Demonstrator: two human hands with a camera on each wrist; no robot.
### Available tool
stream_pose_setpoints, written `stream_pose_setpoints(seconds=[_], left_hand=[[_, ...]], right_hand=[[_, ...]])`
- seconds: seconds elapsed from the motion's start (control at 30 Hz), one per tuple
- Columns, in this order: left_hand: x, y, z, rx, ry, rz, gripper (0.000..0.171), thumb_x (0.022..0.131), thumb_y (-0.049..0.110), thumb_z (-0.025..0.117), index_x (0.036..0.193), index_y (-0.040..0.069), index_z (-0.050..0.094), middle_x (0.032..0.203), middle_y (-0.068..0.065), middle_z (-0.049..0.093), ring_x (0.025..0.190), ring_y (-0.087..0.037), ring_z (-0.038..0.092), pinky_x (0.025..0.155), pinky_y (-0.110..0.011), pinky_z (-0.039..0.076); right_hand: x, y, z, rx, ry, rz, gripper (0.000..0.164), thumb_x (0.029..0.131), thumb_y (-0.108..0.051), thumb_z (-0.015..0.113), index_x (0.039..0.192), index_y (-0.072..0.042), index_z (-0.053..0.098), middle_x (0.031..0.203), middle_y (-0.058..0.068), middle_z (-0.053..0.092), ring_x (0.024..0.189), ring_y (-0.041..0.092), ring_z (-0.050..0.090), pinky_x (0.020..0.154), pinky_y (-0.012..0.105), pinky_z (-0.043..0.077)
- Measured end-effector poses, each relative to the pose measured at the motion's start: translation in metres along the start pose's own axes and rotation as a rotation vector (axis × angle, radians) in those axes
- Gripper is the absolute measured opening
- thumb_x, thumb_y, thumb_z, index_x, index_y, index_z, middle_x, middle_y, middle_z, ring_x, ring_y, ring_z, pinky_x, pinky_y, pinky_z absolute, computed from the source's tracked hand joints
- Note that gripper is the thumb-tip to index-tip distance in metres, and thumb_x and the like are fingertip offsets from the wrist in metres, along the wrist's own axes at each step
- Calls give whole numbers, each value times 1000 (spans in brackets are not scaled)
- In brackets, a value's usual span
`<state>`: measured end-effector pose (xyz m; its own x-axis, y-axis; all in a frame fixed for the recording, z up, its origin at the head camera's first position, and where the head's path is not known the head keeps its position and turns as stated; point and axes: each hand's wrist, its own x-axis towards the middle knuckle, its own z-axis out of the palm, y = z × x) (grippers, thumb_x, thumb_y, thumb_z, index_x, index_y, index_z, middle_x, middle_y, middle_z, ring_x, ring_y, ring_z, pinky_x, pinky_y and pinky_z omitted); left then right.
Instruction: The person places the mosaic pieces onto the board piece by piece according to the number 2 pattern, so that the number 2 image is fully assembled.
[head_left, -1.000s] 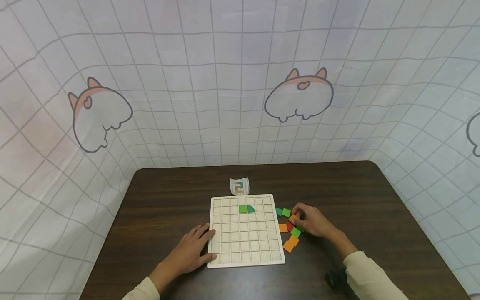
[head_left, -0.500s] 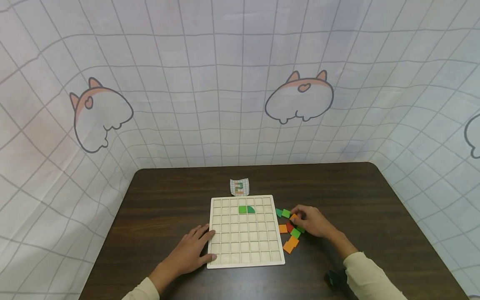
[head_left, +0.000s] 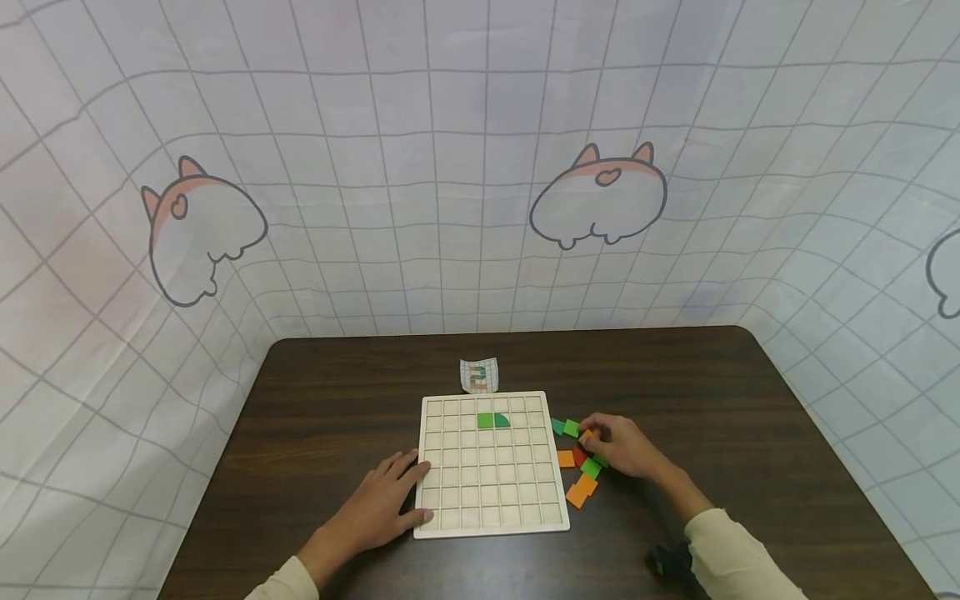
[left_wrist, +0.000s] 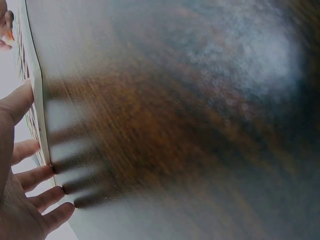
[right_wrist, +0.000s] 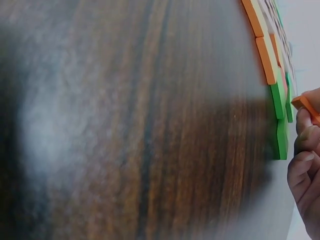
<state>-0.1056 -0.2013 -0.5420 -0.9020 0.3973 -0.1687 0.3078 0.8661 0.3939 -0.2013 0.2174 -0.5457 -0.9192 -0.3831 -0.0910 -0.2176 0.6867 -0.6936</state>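
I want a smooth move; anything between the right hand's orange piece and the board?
Between the held piece and board lie a low teal tile and green tile farther off, a red tile and orange tile nearer. Nothing taller shows.

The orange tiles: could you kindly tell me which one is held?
The farthest orange tile, pinched by the right hand; the other orange tiles lie untouched on the table.

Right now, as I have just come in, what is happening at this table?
A person's right hand pinches an orange tile beside other loose tiles, right of a gridded board. The left hand touches the board's left edge. Two green pieces lie side by side on the board, and a small printed card lies at its far edge.
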Motion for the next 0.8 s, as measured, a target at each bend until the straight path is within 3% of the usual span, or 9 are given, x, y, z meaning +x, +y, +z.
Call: stream_pose_setpoints(seconds=[0.43, 0.8], left_hand=[[-1, 0, -2, -11, 3, 10, 70, 93, 52, 67, 150, 14, 47, 159, -17, 37, 144, -45, 36, 103, -71, 36], [-2, -1, -2, -7, 10, 23, 71, 93, 51, 67, 150, 14, 46, 158, -18, 37, 143, -45, 37, 103, -70, 37]], right_hand=[[4, -10, 1, 38, -7, -13, 25, 94, -25, 73, 113, -10, 69, 83, -2, 55, 68, 11, 50, 58, 21, 39], [6, -17, 4, 88, -62, -59, 28, 95, -19, 71, 120, -7, 67, 88, 1, 61, 54, 8, 47, 50, 22, 42]])
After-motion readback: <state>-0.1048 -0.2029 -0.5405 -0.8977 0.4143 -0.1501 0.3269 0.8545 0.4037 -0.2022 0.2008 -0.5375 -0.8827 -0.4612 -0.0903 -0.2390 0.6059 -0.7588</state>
